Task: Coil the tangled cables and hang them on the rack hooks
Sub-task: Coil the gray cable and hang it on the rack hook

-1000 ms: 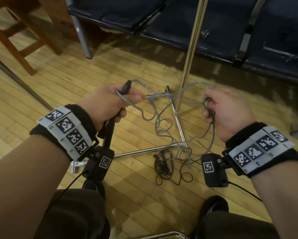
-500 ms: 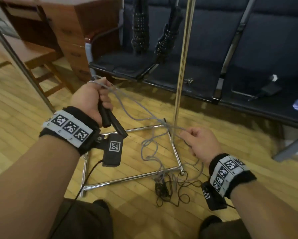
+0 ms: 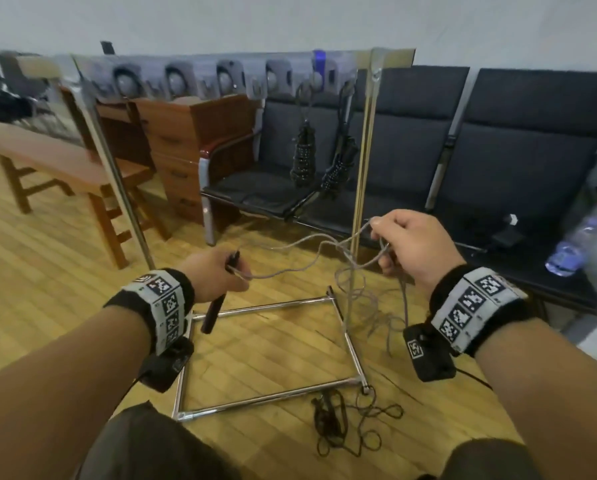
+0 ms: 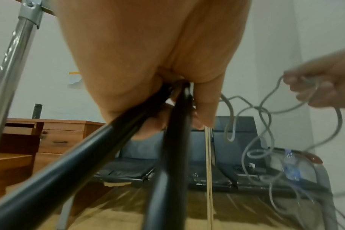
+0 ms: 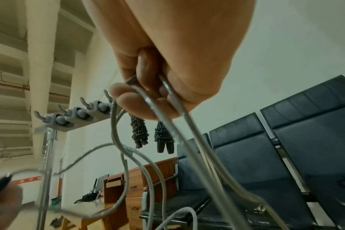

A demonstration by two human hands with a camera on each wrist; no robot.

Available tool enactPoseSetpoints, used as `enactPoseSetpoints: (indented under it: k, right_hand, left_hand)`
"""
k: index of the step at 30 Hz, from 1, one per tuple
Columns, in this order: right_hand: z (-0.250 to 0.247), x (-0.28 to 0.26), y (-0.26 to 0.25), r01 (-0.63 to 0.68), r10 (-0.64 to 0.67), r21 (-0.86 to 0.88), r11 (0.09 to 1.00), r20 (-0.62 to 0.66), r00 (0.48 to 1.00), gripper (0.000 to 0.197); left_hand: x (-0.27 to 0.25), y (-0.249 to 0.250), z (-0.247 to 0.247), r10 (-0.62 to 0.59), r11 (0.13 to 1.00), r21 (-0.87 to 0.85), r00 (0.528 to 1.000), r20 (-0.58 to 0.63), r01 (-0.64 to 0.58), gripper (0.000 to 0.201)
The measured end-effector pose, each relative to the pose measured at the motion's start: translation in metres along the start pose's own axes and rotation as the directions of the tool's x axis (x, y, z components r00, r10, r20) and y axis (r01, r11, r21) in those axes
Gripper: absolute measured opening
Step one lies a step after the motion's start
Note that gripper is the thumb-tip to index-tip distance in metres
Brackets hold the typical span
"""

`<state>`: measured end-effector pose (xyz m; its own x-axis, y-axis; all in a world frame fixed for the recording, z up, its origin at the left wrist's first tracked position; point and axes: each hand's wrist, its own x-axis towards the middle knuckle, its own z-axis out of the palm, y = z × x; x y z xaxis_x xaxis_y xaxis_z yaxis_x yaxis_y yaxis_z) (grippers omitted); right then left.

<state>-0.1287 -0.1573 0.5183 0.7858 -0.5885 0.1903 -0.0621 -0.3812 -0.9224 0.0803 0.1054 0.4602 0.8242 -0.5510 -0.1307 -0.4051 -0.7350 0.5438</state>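
Note:
A grey cable (image 3: 290,244) stretches in loose tangled loops between my two hands in front of the rack. My left hand (image 3: 217,271) grips a black stick-shaped piece (image 3: 217,306) together with one end of the grey cable (image 4: 262,109). My right hand (image 3: 408,244) is closed round several strands of the grey cable (image 5: 167,96), and the rest dangles toward the floor. The rack's hook bar (image 3: 221,77) runs across the top, with free hooks (image 5: 77,113) at the left. Two black coiled cables (image 3: 302,157) hang from it. A thin black cable (image 3: 342,420) lies tangled on the floor.
The rack's chrome base frame (image 3: 266,396) lies on the wooden floor between my arms, and its right pole (image 3: 363,168) rises just left of my right hand. Dark bench seats (image 3: 498,168) stand behind, with a water bottle (image 3: 567,251). Wooden desk (image 3: 193,133) and stool (image 3: 82,174) at left.
The head view has swung upward and now shows the rack's hook bar. My right hand has risen with grey cable strands in it. My left hand sits lower than before.

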Motion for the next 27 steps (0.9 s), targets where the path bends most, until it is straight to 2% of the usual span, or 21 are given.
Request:
enactPoseSetpoints:
  k: [2, 5, 7, 9, 11, 13, 15, 16, 19, 21, 23, 27]
  right_hand:
    - [-0.002, -0.001, -0.015, 0.029, -0.029, 0.000, 1.000, 0.016, 0.999, 0.031]
    - [-0.003, -0.003, -0.035, 0.087, -0.088, 0.021, 0.996, 0.091, 0.992, 0.030]
    - [-0.001, -0.004, -0.049, 0.093, -0.095, 0.022, 0.995, 0.166, 0.982, 0.029]
    - [0.003, -0.005, -0.060, 0.099, -0.096, -0.002, 0.995, 0.238, 0.967, 0.029]
    - [0.008, -0.005, -0.068, 0.114, -0.104, -0.019, 0.993, 0.289, 0.952, 0.030]
    - [0.011, -0.006, -0.076, 0.129, -0.116, -0.018, 0.992, 0.322, 0.940, 0.031]
    - [0.011, -0.007, -0.082, 0.150, -0.134, -0.024, 0.988, 0.335, 0.933, 0.032]
    - [0.009, -0.008, -0.084, 0.159, -0.140, -0.031, 0.987, 0.331, 0.933, 0.032]
    - [-0.005, -0.008, -0.088, 0.204, -0.162, -0.113, 0.972, 0.299, 0.940, 0.032]
    - [-0.017, -0.008, -0.086, 0.291, -0.191, -0.300, 0.909, 0.322, 0.927, 0.030]
    - [-0.023, -0.011, -0.081, 0.345, -0.186, -0.441, 0.828, 0.366, 0.912, 0.029]
    - [-0.022, -0.015, -0.063, 0.306, -0.126, -0.465, 0.831, 0.378, 0.917, 0.032]
  left_hand:
    - [0.000, -0.009, 0.004, -0.052, 0.998, 0.054, 0.985, 0.167, 0.043, 0.035]
    - [-0.004, -0.014, 0.004, -0.127, 0.992, 0.029, 0.923, 0.362, 0.125, 0.070]
    - [-0.007, -0.006, 0.003, -0.110, 0.993, -0.003, 0.917, 0.383, 0.120, 0.095]
    - [-0.012, 0.015, 0.001, 0.007, 0.998, -0.063, 0.934, 0.358, 0.017, 0.103]
    - [-0.022, 0.042, -0.001, 0.210, 0.962, -0.233, 0.929, 0.304, -0.142, 0.092]
    - [-0.031, 0.069, 0.000, 0.410, 0.829, -0.504, 0.876, 0.253, -0.242, 0.056]
    - [-0.039, 0.093, 0.002, 0.517, 0.694, -0.662, 0.836, 0.183, -0.283, 0.018]
    - [-0.042, 0.102, 0.001, 0.538, 0.638, -0.713, 0.831, 0.143, -0.291, 0.012]
    - [-0.044, 0.118, -0.006, 0.477, 0.529, -0.812, 0.878, 0.046, -0.245, 0.029]
    - [-0.042, 0.122, -0.018, 0.394, 0.430, -0.886, 0.919, 0.010, -0.175, 0.037]
    - [-0.042, 0.126, -0.033, 0.357, 0.295, -0.950, 0.934, 0.010, -0.103, 0.040]
    - [-0.042, 0.137, -0.066, 0.295, 0.096, -0.994, 0.955, -0.017, -0.047, 0.038]
